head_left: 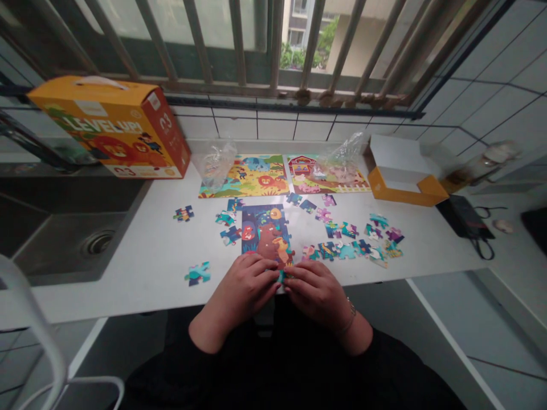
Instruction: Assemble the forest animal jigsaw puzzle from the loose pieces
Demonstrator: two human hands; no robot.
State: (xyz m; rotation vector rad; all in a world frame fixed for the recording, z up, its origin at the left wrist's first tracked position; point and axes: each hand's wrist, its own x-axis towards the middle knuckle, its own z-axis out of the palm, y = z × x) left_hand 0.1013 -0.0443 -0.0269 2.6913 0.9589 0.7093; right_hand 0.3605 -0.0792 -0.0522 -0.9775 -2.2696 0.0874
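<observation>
A partly joined jigsaw (265,233) with a dark blue night scene lies on the white counter (145,250) in front of me. My left hand (247,285) and my right hand (317,289) meet at its near edge, fingers curled and pinched together on a small teal puzzle piece (281,277). Loose pieces (350,246) are scattered to the right of the jigsaw, and a few more pieces (227,226) lie to its left. Two finished puzzle pictures (252,175) lie flat further back.
An orange puzzle box (115,126) stands at the back left above a steel sink (72,245). An open orange-and-white box (401,171) sits at the back right, with clear plastic bags (220,159) nearby. A black pouch (465,219) lies right. A barred window runs behind.
</observation>
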